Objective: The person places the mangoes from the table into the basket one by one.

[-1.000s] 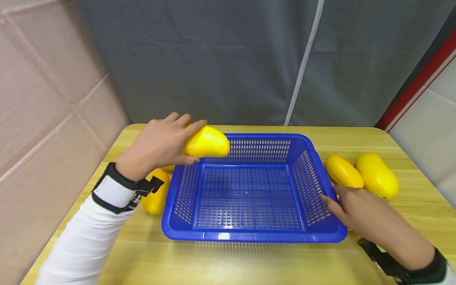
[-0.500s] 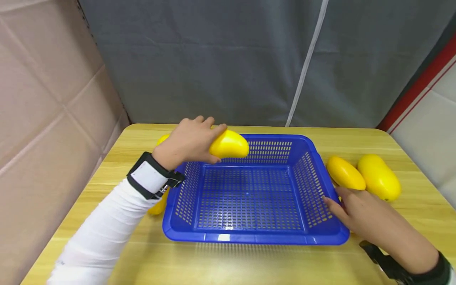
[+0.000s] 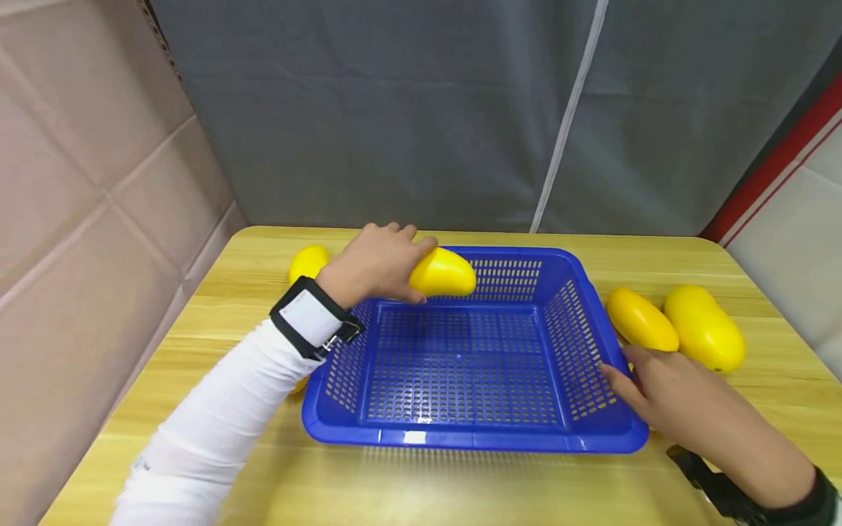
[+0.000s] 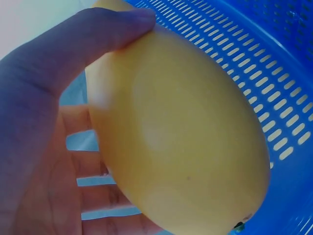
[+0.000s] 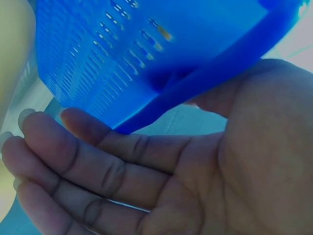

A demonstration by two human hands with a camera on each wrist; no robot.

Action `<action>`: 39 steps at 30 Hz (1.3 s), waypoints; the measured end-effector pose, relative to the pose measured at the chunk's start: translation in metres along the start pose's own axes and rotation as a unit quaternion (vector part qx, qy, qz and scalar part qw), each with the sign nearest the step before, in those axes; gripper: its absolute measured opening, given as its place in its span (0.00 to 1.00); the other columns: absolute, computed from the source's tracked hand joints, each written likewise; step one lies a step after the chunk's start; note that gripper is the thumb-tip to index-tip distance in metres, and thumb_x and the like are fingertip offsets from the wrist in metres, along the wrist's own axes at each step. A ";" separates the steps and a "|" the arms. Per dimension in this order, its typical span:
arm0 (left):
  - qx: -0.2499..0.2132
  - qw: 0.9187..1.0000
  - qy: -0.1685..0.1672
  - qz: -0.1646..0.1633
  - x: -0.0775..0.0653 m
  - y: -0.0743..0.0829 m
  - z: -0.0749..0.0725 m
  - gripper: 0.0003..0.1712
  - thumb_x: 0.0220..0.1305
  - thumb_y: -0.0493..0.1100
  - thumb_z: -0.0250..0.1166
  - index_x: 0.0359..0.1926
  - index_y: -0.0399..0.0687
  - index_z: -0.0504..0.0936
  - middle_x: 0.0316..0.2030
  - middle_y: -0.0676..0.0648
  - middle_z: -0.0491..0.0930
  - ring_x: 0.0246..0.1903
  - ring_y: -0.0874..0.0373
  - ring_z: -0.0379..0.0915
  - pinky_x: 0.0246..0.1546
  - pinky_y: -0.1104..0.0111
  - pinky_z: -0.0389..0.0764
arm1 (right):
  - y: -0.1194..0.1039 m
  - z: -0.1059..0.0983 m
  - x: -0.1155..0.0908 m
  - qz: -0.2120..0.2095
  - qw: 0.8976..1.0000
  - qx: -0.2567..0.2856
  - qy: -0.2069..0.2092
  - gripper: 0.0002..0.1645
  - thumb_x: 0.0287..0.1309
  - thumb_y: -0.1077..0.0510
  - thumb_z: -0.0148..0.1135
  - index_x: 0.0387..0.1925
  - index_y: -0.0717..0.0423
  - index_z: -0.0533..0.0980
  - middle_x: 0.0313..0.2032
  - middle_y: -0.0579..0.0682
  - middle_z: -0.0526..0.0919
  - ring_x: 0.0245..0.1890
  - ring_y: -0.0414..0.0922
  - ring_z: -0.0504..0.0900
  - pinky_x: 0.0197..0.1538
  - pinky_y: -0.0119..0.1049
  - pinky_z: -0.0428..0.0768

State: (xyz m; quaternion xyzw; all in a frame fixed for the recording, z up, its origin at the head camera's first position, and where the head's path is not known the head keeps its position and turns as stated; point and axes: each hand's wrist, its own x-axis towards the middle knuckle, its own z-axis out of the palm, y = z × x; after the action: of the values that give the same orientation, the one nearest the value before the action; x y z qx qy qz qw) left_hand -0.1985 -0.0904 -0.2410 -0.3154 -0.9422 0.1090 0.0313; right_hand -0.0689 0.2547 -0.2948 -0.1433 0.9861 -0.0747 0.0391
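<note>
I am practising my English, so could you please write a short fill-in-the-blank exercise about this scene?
1. A yellow mango is gripped by the person's ____ hand.
2. The colour of the plastic basket is ____.
3. The sleeve on the arm that carries the mango is ____.

Missing words: left; blue; white.

No text, label, brand, number or sign you can read in the head view or either wrist view. Closest you have to a marking: a small dark mark point(image 3: 142, 464) on your white left sleeve point(image 3: 197, 416), too small to make out as lettering. White patch point(image 3: 310, 319) on your left wristband point(image 3: 329, 301), blue basket point(image 3: 473, 440), yellow fruit point(image 4: 181, 132) filling your left wrist view: nothing legible.
</note>
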 end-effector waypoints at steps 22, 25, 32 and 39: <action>-0.004 0.999 -0.044 -0.001 0.006 0.026 0.022 0.44 0.47 0.63 0.70 0.61 0.46 0.69 0.46 0.41 0.75 0.43 0.43 0.74 0.40 0.53 0.77 | -0.004 -0.003 -0.001 0.005 1.000 -0.005 -0.007 0.22 0.68 0.44 0.51 0.34 0.60 0.73 0.15 0.43 0.63 0.12 0.37 0.65 0.16 0.31 0.61; -0.004 0.999 -0.050 -0.002 0.007 0.027 0.027 0.45 0.48 0.63 0.70 0.62 0.46 0.68 0.47 0.41 0.75 0.43 0.43 0.74 0.41 0.53 0.77 | -0.004 -0.003 -0.002 0.004 1.000 -0.005 -0.005 0.22 0.69 0.44 0.50 0.34 0.60 0.73 0.14 0.43 0.63 0.12 0.37 0.65 0.16 0.31 0.61; -0.008 0.998 -0.055 0.001 0.006 0.028 0.032 0.45 0.47 0.64 0.71 0.62 0.46 0.69 0.49 0.40 0.75 0.44 0.42 0.74 0.41 0.52 0.78 | -0.003 -0.003 -0.002 0.008 1.000 -0.005 -0.007 0.23 0.69 0.44 0.51 0.35 0.62 0.72 0.14 0.44 0.63 0.11 0.37 0.65 0.15 0.31 0.61; 0.003 0.999 -0.053 0.010 0.005 0.031 0.037 0.46 0.46 0.65 0.71 0.61 0.46 0.70 0.47 0.40 0.76 0.43 0.43 0.76 0.39 0.53 0.79 | -0.002 -0.002 -0.001 0.010 1.000 -0.006 -0.008 0.24 0.68 0.44 0.51 0.36 0.64 0.72 0.14 0.44 0.64 0.13 0.38 0.65 0.16 0.33 0.62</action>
State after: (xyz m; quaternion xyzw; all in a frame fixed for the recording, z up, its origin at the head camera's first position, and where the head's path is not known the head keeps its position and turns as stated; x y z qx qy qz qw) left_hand -0.1891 -0.0698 -0.2840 -0.3189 -0.9388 0.1293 -0.0188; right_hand -0.0674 0.2536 -0.2921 -0.1340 0.9876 -0.0676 0.0465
